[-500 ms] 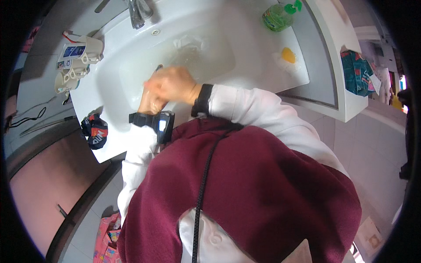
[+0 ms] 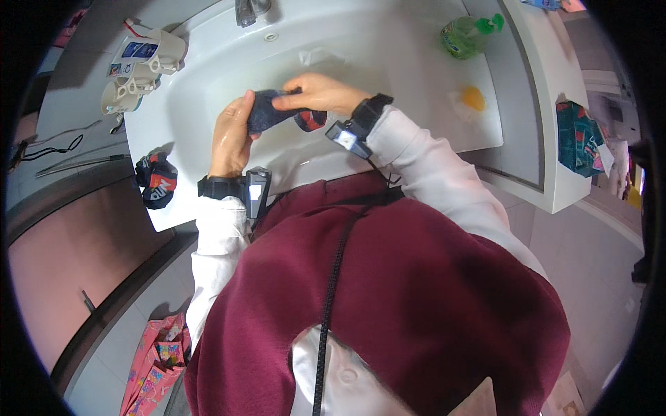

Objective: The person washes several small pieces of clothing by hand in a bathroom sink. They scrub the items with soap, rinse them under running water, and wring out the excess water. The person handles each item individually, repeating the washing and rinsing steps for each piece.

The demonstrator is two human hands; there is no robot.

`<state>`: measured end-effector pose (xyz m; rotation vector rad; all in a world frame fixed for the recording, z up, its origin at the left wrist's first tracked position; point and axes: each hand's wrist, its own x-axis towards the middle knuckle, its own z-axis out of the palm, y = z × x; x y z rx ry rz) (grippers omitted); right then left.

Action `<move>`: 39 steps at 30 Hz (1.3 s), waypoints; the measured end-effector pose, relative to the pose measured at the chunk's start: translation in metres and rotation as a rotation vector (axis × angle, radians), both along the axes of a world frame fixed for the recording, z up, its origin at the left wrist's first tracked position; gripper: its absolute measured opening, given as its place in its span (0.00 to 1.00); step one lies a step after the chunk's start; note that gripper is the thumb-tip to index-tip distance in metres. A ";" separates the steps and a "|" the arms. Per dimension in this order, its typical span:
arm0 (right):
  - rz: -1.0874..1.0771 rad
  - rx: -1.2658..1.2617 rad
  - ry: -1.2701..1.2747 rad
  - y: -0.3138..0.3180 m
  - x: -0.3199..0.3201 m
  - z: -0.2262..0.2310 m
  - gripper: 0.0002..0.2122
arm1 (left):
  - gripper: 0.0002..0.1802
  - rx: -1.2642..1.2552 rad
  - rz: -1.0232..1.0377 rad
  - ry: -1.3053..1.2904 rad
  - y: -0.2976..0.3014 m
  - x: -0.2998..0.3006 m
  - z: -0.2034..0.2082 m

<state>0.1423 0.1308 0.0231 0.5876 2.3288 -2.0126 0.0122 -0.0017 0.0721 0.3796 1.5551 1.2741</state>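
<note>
Head view: a dark blue cloth point(image 2: 267, 114) is held between both hands above the white sink point(image 2: 433, 93), with a red-and-black part hanging beneath the right hand point(image 2: 325, 93). The side nearest the sink's left wall is gripped by the left hand point(image 2: 232, 132), its thumb and fingers closed around the fabric. By the right hand, the top edge is pinched, the thumb laid over the visible face; how the fingers behind it are set cannot be told.

The cloth is best kept low over the sink's water, so that drips are caught. A firm but unforced grip is called for, since wet fabric would probably slip or stretch if pulled hard. The hanging part should be gathered in, and each stretch passed between the fingers in turn. The wrist devices point(image 2: 257, 194) should be held above the water. The dark bundle point(image 2: 158, 182) on the sink's front left corner and the yellow blob point(image 2: 473, 98) on its right ledge should not be brushed by the sleeves.
</note>
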 end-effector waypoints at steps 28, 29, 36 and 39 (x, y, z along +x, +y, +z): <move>-0.782 0.902 0.132 -0.066 -0.017 0.011 0.12 | 0.12 -0.095 -0.051 -0.320 0.005 0.012 -0.036; -0.753 0.877 0.115 -0.066 -0.017 0.012 0.09 | 0.12 -0.109 -0.087 -0.365 0.006 0.008 -0.029; -0.599 0.929 0.573 -0.087 -0.026 0.018 0.06 | 0.21 0.178 -0.001 -0.361 -0.004 -0.002 -0.028; -0.823 0.767 0.152 -0.062 -0.028 0.012 0.14 | 0.17 0.059 -0.161 -0.308 0.006 0.002 -0.019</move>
